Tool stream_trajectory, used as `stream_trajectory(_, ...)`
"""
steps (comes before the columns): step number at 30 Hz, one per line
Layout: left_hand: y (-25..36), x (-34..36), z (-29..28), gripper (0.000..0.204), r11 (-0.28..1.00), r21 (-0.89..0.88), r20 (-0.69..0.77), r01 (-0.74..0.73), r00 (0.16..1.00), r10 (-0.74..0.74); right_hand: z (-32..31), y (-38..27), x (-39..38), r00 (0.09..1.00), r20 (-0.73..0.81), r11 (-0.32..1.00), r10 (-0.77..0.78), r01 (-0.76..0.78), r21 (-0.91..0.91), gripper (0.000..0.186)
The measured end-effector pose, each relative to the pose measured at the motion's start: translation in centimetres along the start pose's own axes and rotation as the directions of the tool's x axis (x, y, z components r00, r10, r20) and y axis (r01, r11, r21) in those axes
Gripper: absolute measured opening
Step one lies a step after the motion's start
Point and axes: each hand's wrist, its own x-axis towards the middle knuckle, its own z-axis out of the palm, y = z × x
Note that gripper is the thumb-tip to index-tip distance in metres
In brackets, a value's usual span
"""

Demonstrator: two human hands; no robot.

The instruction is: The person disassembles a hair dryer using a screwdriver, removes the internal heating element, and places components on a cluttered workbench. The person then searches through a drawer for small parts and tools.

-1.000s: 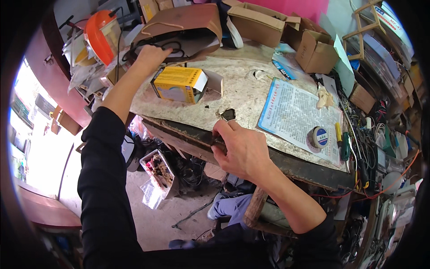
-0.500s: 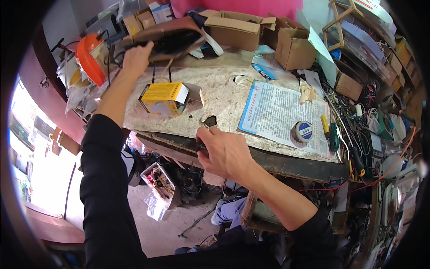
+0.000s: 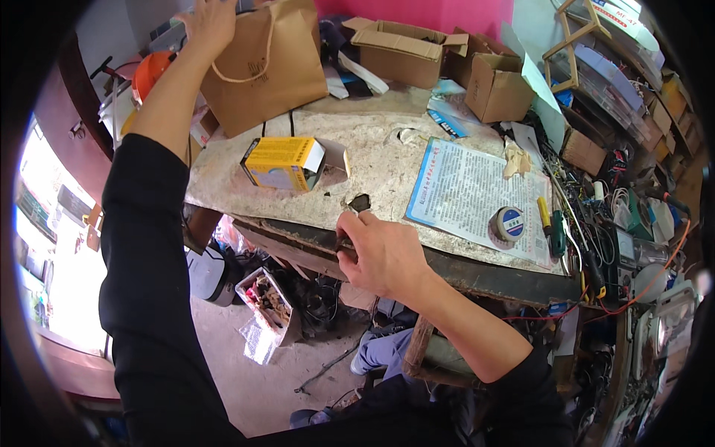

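Note:
My left hand [image 3: 212, 22] reaches far up and holds the top of a brown paper bag [image 3: 264, 71] that stands upright at the back left of the worn table [image 3: 387, 160]. My right hand [image 3: 380, 249] grips the table's dark front edge, fingers curled around it, beside a small dark chip [image 3: 360, 202]. A yellow carton [image 3: 281, 162] with an open flap lies between the two hands.
A printed sheet [image 3: 477, 197] with a tape roll [image 3: 509, 222] on it lies right. Open cardboard boxes [image 3: 406, 51] stand at the back. Tools, wires and a yellow-handled screwdriver [image 3: 545, 216] crowd the right side. A small bin [image 3: 266, 298] sits on the floor below.
My left hand has lifted the brown bag from lying flat to standing upright. The right hand stays on the table edge.

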Motion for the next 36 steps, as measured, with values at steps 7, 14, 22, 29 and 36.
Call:
stream_trajectory(7, -9.5, 1.7, 11.8, 0.055, 0.887, -0.427, 0.385, 0.174, 0.923, 0.004, 0.8, -1.7, -0.1, 0.997, 0.047, 0.997, -0.055, 0.052, 0.059, 0.027)
stream_trajectory(14, -1.0, -0.2, -3.7, 0.050, 0.691, -0.695, 0.106, 0.199, 0.979, -0.176, 1.1, -0.2, 0.0, 0.997, -0.056, 0.998, -0.044, 0.047, 0.042, 0.029)
stream_trajectory(22, 18.6, -9.6, -27.6, 0.050, 0.057, -0.996, 0.087, 0.066, 0.714, 0.695, 0.7, 0.8, -0.5, 0.997, -0.080, 0.999, -0.008, 0.005, -0.034, 0.022)
stream_trajectory(29, 29.1, -15.0, -30.0, 0.094, -0.066, -0.977, 0.078, 0.205, 0.626, 0.775, -3.4, -1.3, -10.8, 0.899, -0.268, 0.933, -0.346, 0.298, -0.203, 0.013)
stream_trajectory(36, 34.0, -16.8, -31.6, 0.099, -0.005, -0.978, 0.156, 0.207, 0.751, 0.641, -10.5, 3.8, -22.7, 0.874, -0.449, 0.981, 0.188, -0.190, 0.040, 0.017)
